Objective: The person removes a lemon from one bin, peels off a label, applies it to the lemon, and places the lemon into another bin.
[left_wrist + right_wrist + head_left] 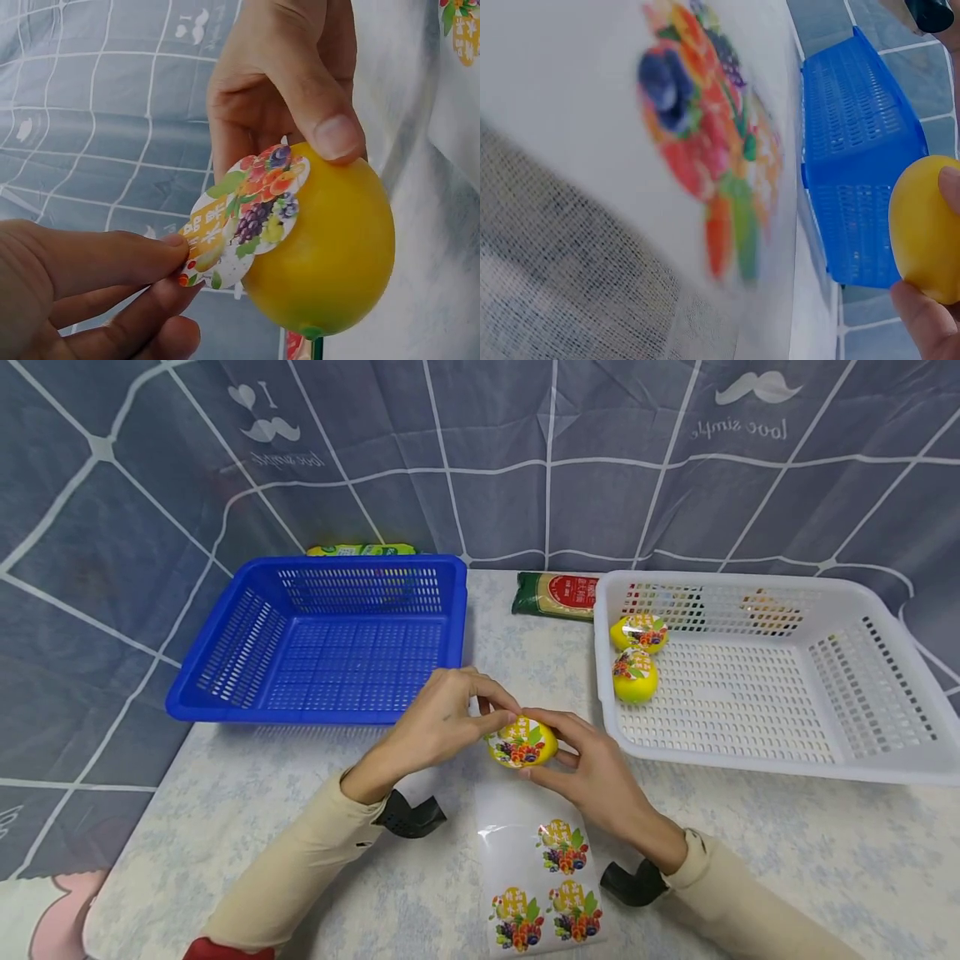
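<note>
Yellow lemon [522, 743] sits just above the sticker sheet [538, 877]; the right hand [592, 768] grips it, the left hand [438, 722] pinches a fruit sticker [244, 214] onto it.

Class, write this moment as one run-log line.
left hand: pinches sticker | right hand: holds lemon | sticker: partly stuck | white basket: two lemons

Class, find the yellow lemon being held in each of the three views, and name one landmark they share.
Head: lemon at centre, between both hands.
Left wrist: lemon at lower right, sticker half on.
Right wrist: lemon at the right edge.
Shared landmark: the blue basket in head and right wrist.
</note>
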The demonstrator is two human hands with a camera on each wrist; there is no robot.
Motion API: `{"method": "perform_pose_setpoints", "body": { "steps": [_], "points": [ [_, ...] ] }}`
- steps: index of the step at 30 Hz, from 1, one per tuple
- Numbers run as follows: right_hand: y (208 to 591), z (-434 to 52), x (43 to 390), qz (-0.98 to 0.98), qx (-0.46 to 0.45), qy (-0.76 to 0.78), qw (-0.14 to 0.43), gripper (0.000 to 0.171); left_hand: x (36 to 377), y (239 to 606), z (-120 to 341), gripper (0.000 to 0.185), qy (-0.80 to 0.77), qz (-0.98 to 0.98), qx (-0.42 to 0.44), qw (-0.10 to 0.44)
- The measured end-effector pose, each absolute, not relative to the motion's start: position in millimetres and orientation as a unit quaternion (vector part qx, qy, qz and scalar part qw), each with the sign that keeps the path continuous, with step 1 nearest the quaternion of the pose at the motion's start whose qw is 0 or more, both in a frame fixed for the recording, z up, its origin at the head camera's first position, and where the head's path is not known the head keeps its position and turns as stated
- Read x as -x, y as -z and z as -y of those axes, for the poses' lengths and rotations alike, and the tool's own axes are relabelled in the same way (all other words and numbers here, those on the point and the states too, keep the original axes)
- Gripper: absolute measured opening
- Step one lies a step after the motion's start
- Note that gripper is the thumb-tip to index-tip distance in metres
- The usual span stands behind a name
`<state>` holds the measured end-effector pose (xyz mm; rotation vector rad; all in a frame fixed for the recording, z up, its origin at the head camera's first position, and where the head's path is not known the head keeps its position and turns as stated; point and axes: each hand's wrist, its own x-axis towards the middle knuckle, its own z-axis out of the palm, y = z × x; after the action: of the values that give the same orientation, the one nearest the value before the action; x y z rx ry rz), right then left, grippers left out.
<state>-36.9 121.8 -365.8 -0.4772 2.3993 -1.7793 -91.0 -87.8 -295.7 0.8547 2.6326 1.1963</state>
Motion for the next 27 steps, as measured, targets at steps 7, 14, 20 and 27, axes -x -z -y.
{"method": "perform_pose_setpoints", "body": {
  "steps": [7,14,20,27],
  "points": [
    [362,-127,34,-0.78,0.163,0.601,0.061,0.065,89,298,85,0.006,-0.406,-0.865,-0.29,0.053],
    [359,-131,31,-0.775,0.172,0.604,0.059,0.065,81,298,82,0.009,-0.393,-0.867,-0.305,0.029],
    [357,-134,30,-0.773,0.175,0.607,0.057,0.062,72,300,78,0.009,-0.35,-0.873,-0.341,-0.013],
    [356,-137,28,-0.768,0.177,0.614,0.052,0.061,72,303,80,0.011,-0.312,-0.85,-0.424,-0.029]
  ]
}}
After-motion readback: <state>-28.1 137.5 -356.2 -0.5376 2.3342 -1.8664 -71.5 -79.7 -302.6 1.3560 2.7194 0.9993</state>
